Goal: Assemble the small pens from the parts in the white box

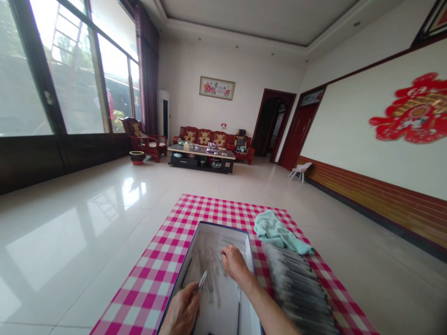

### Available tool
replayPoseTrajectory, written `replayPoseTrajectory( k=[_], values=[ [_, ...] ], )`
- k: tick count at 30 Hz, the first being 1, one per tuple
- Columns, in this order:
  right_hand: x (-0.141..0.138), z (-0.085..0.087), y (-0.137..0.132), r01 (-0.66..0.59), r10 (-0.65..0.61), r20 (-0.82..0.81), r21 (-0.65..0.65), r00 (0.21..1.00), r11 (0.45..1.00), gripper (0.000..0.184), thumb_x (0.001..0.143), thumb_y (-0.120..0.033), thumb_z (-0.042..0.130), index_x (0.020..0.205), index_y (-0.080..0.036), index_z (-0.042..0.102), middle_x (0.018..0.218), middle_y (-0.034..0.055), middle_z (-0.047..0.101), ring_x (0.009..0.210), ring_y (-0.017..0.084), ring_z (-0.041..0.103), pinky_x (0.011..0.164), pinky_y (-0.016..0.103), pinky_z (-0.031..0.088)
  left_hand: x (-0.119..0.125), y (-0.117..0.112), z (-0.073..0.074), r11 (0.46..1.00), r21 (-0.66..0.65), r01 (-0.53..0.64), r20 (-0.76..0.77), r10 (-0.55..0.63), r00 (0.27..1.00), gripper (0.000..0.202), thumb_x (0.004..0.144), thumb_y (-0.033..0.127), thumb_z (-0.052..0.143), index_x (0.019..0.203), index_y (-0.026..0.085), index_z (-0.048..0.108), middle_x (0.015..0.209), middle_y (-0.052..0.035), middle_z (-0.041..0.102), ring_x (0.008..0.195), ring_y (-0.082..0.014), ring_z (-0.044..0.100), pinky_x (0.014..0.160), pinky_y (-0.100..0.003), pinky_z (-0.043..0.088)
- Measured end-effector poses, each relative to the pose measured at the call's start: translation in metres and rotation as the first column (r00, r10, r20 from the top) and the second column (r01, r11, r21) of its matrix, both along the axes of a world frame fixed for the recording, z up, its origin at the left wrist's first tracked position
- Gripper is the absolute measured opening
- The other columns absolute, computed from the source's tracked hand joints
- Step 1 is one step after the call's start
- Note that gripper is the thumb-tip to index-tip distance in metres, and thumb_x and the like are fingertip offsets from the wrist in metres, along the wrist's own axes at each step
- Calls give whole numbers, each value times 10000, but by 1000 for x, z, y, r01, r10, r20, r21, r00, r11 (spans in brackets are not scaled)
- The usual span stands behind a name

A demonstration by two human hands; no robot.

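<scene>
Clear tubes [215,291] are left loose between the hands, so the work is judged partway. One pink checked tablecloth [139,291] is spread under everything. One blue-rimmed white box [228,309] is set on it, and the tubes are held inside. One big stack [303,291] of slim dark rods is laid just right of the box; likely the done share, but too blurred for a rod count. One teal cloth [274,230] is dropped at the stack's far end. Two hands are seen, both over the box: the right hand [233,261] is curled above the tubes, and whether anything is pinched cannot be told; the left hand [184,304] is closed around one silver-tipped pen-like piece [202,280]. Dark strips [239,316] in box: two made out. Tubes: several, overlapping, no firm number given.
</scene>
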State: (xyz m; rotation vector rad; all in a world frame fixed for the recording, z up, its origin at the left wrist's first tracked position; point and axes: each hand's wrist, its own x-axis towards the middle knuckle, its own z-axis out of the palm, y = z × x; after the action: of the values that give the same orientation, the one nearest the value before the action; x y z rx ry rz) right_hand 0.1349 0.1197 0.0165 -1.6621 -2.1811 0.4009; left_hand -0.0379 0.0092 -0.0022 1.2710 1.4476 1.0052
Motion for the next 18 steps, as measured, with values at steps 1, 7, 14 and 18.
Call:
replayPoseTrajectory(
  k=[1, 7, 14, 18],
  values=[
    [-2, -4, 8, 7, -7, 1, -6, 1000, 1000, 134, 860, -194, 541, 946, -139, 627, 969, 71, 635, 892, 198, 605, 804, 363, 472, 0, 0, 0, 1000, 17, 23, -23, -23, 999, 406, 729, 560, 496, 759, 172, 613, 450, 61, 471, 408, -102, 421, 407, -205, 282],
    [-13, -21, 17, 45, -46, -59, -19, 997, 999, 250, 879, -310, 543, 1087, -174, 565, 1128, 61, 580, 965, 203, 583, 819, 403, 493, 1, -1, 5, 992, 98, 78, -106, -68, 992, 448, 794, 563, 427, 705, 164, 609, 461, 47, 472, 446, -115, 470, 455, -210, 316],
    [-1, 2, -7, 57, -75, -309, -68, 948, 996, 90, 726, -105, 556, 785, -119, 622, 696, 31, 604, 732, 182, 572, 722, 314, 435, 0, 0, 7, 986, 89, 139, -130, -126, 983, 466, 789, 578, 424, 757, 161, 629, 454, 50, 464, 449, -121, 466, 469, -209, 333],
    [8, 11, -46, -3, -91, -507, -181, 857, 984, 222, 797, -269, 469, 908, -151, 621, 669, -3, 590, 599, 131, 547, 557, 241, 438, 1, -2, 9, 981, 84, 173, -125, -162, 979, 415, 810, 517, 420, 740, 165, 626, 454, 56, 448, 431, -107, 416, 454, -207, 306]
  ],
)
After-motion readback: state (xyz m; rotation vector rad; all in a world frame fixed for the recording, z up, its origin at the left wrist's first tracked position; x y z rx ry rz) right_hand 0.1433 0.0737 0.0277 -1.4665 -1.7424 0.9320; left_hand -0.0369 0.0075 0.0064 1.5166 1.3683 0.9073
